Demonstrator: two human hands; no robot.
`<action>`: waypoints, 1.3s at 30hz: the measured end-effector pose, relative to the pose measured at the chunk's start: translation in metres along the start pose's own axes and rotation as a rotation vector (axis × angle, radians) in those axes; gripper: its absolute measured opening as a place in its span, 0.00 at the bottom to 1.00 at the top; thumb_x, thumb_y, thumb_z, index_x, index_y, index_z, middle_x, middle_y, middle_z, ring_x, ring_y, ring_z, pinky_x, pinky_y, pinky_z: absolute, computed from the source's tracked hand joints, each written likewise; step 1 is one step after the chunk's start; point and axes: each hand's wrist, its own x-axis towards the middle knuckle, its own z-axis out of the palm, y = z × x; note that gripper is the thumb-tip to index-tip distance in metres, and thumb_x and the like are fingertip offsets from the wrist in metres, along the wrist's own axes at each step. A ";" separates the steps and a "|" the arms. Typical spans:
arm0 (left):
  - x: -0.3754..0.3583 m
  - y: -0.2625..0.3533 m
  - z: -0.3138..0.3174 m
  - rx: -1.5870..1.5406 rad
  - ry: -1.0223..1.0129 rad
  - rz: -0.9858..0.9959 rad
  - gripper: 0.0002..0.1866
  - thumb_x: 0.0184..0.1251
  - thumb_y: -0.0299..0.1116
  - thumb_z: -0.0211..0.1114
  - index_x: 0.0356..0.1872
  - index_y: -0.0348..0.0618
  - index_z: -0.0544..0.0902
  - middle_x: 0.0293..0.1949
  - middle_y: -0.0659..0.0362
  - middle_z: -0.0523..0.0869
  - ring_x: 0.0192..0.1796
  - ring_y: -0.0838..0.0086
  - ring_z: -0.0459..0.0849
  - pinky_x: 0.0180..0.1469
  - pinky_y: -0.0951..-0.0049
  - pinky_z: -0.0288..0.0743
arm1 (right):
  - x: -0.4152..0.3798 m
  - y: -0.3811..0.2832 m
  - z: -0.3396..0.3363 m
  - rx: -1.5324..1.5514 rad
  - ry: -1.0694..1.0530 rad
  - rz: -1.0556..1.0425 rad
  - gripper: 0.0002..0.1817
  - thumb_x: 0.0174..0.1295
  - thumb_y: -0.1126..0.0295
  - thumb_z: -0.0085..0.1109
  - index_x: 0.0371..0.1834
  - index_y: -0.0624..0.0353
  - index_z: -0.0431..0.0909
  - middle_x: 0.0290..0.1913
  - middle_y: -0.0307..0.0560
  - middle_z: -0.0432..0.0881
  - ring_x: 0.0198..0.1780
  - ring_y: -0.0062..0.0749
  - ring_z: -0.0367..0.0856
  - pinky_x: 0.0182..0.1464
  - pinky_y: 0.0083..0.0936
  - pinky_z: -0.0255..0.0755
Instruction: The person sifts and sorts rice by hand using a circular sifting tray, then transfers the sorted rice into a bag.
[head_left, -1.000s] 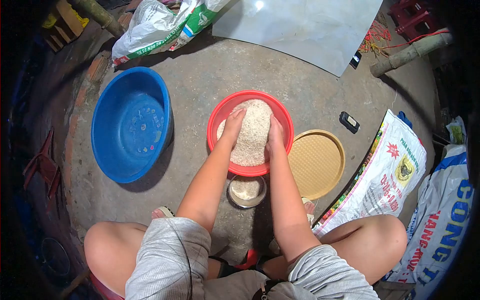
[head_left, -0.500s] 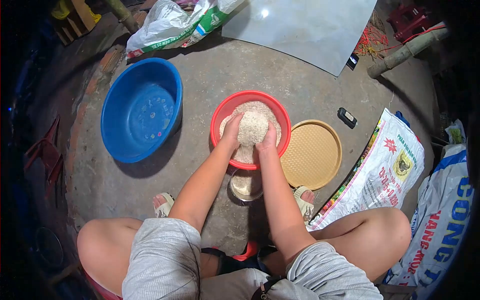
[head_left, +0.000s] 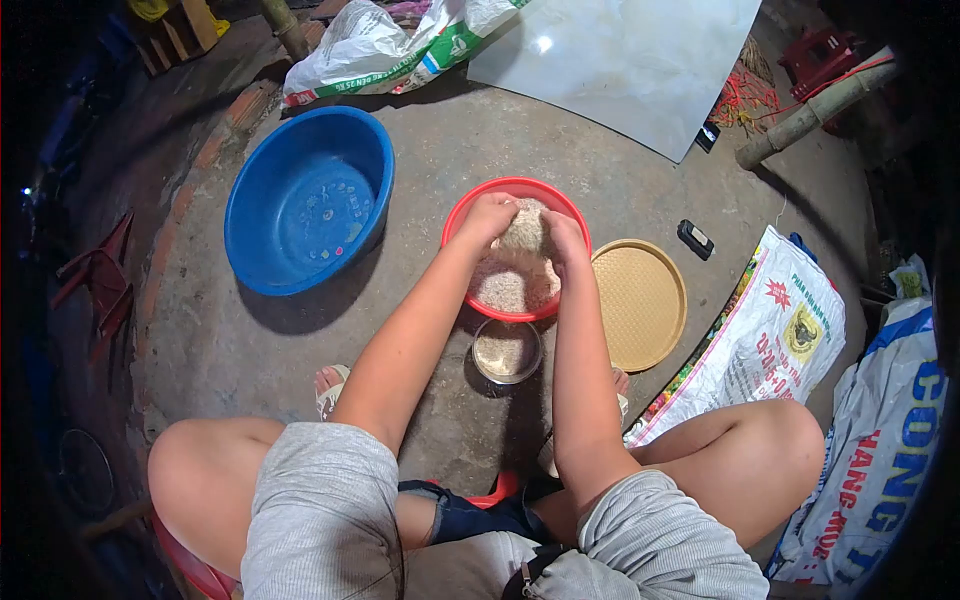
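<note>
Both my hands are over the red basin (head_left: 515, 183), which holds pale rice grains (head_left: 513, 288). My left hand (head_left: 490, 220) curls around one side of a scooped heap of rice (head_left: 527, 230), and my right hand (head_left: 566, 243) cups the other side. Some grains seem to be falling between them, though motion blurs this. Most fingertips are hidden behind the hands or in the rice. Just in front of the basin stands a small metal bowl (head_left: 507, 382) with some pale content. A round golden tray (head_left: 640, 310) lies right of the basin.
A large blue basin (head_left: 300, 210) stands to the left. Behind are a white and green sack (head_left: 400, 70) and a glossy grey sheet (head_left: 620, 60). Rightward lie a small black device (head_left: 695, 240), a printed white sack (head_left: 770, 340), another sack (head_left: 870, 450) and a bamboo pole (head_left: 815, 110).
My hands have come up and away from me with rice between them, turning from palms-up to more curled inward. The view has shifted slightly, so floor objects appear farther right.
</note>
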 end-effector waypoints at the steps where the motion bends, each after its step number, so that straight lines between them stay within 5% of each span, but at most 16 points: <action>1: -0.005 0.014 -0.001 0.054 -0.021 -0.011 0.07 0.64 0.32 0.54 0.35 0.43 0.80 0.26 0.64 0.79 0.26 0.81 0.74 0.30 0.78 0.71 | 0.001 -0.002 -0.003 -0.215 -0.015 -0.053 0.12 0.59 0.63 0.51 0.38 0.59 0.77 0.28 0.42 0.77 0.34 0.30 0.78 0.41 0.23 0.72; 5: -0.009 0.028 -0.013 0.197 -0.179 -0.040 0.10 0.62 0.33 0.54 0.40 0.41 0.79 0.24 0.66 0.77 0.26 0.82 0.73 0.30 0.80 0.70 | -0.039 -0.043 0.010 -0.530 -0.128 0.077 0.20 0.58 0.59 0.51 0.48 0.61 0.75 0.33 0.43 0.75 0.35 0.29 0.75 0.40 0.27 0.72; 6: -0.009 0.030 -0.017 0.384 -0.224 -0.122 0.19 0.60 0.40 0.58 0.50 0.41 0.76 0.32 0.58 0.82 0.35 0.73 0.80 0.39 0.72 0.75 | -0.044 -0.049 0.013 -0.693 -0.106 0.106 0.23 0.58 0.58 0.51 0.53 0.62 0.72 0.42 0.51 0.78 0.43 0.39 0.78 0.48 0.31 0.71; 7: -0.008 0.019 -0.020 0.376 -0.222 -0.123 0.19 0.60 0.40 0.58 0.50 0.41 0.76 0.32 0.58 0.82 0.35 0.73 0.80 0.39 0.72 0.75 | -0.034 -0.040 0.005 -0.700 -0.107 0.108 0.23 0.58 0.58 0.51 0.53 0.62 0.72 0.42 0.51 0.78 0.43 0.39 0.78 0.48 0.31 0.71; 9: 0.005 -0.019 -0.026 1.100 -0.208 0.151 0.31 0.56 0.45 0.60 0.61 0.44 0.69 0.51 0.47 0.79 0.51 0.61 0.79 0.53 0.61 0.72 | -0.004 -0.013 -0.018 -1.105 -0.017 -0.274 0.27 0.57 0.57 0.51 0.57 0.61 0.69 0.52 0.60 0.75 0.54 0.51 0.74 0.57 0.37 0.67; 10: 0.011 -0.031 -0.028 1.137 -0.378 -0.040 0.44 0.52 0.54 0.63 0.69 0.52 0.54 0.66 0.45 0.61 0.67 0.51 0.62 0.65 0.52 0.58 | -0.003 -0.013 -0.020 -1.122 -0.043 -0.172 0.31 0.56 0.55 0.52 0.62 0.59 0.65 0.59 0.66 0.67 0.62 0.57 0.65 0.63 0.39 0.60; 11: 0.005 -0.034 -0.023 1.134 -0.379 -0.039 0.44 0.52 0.54 0.63 0.69 0.52 0.54 0.66 0.45 0.61 0.67 0.51 0.62 0.65 0.52 0.58 | 0.005 0.000 -0.025 -1.125 -0.042 -0.170 0.31 0.56 0.55 0.52 0.62 0.59 0.65 0.59 0.66 0.67 0.62 0.57 0.65 0.63 0.39 0.60; 13: -0.022 -0.049 -0.009 1.281 -0.459 -0.175 0.53 0.48 0.58 0.66 0.71 0.57 0.44 0.71 0.44 0.45 0.70 0.43 0.47 0.67 0.48 0.48 | 0.019 0.038 -0.030 -1.184 -0.052 -0.208 0.36 0.55 0.53 0.53 0.66 0.57 0.59 0.62 0.64 0.64 0.64 0.55 0.62 0.65 0.39 0.57; 14: -0.033 -0.052 -0.003 1.280 -0.464 -0.176 0.53 0.48 0.58 0.66 0.71 0.57 0.44 0.71 0.44 0.45 0.70 0.43 0.47 0.67 0.48 0.48 | 0.018 0.049 -0.027 -1.192 -0.077 -0.096 0.39 0.57 0.51 0.50 0.70 0.55 0.51 0.69 0.62 0.53 0.69 0.56 0.53 0.68 0.42 0.50; 16: -0.050 -0.054 0.005 1.298 -0.354 -0.131 0.59 0.44 0.60 0.67 0.71 0.63 0.34 0.71 0.46 0.33 0.70 0.38 0.36 0.68 0.45 0.42 | 0.008 0.070 -0.016 -1.280 0.035 -0.087 0.38 0.59 0.50 0.47 0.70 0.54 0.48 0.70 0.61 0.48 0.70 0.57 0.48 0.69 0.44 0.46; 18: -0.053 -0.056 0.014 1.334 -0.308 -0.134 0.60 0.44 0.59 0.68 0.71 0.63 0.33 0.71 0.46 0.33 0.71 0.40 0.34 0.68 0.43 0.40 | -0.007 0.078 -0.006 -1.294 0.152 -0.110 0.36 0.64 0.49 0.38 0.72 0.51 0.44 0.73 0.58 0.38 0.72 0.58 0.36 0.70 0.49 0.35; 23: -0.047 -0.059 0.023 1.368 -0.209 -0.148 0.62 0.41 0.53 0.71 0.71 0.60 0.34 0.71 0.43 0.33 0.70 0.39 0.30 0.66 0.36 0.36 | -0.014 0.083 0.009 -1.233 0.276 -0.148 0.34 0.65 0.50 0.35 0.72 0.51 0.44 0.73 0.57 0.39 0.73 0.56 0.35 0.70 0.51 0.33; 32: -0.024 -0.065 0.029 1.417 -0.217 -0.151 0.52 0.47 0.44 0.66 0.71 0.57 0.41 0.71 0.43 0.40 0.71 0.39 0.39 0.66 0.36 0.38 | -0.005 0.087 0.010 -1.165 0.417 -0.307 0.32 0.64 0.53 0.40 0.69 0.54 0.53 0.70 0.59 0.51 0.70 0.57 0.45 0.69 0.50 0.40; 39: -0.003 -0.083 0.028 1.520 -0.271 -0.101 0.49 0.51 0.50 0.62 0.71 0.50 0.44 0.70 0.40 0.42 0.70 0.39 0.43 0.65 0.36 0.43 | 0.001 0.091 0.011 -1.166 0.552 -0.500 0.29 0.62 0.56 0.45 0.65 0.59 0.60 0.63 0.63 0.60 0.63 0.58 0.56 0.65 0.47 0.49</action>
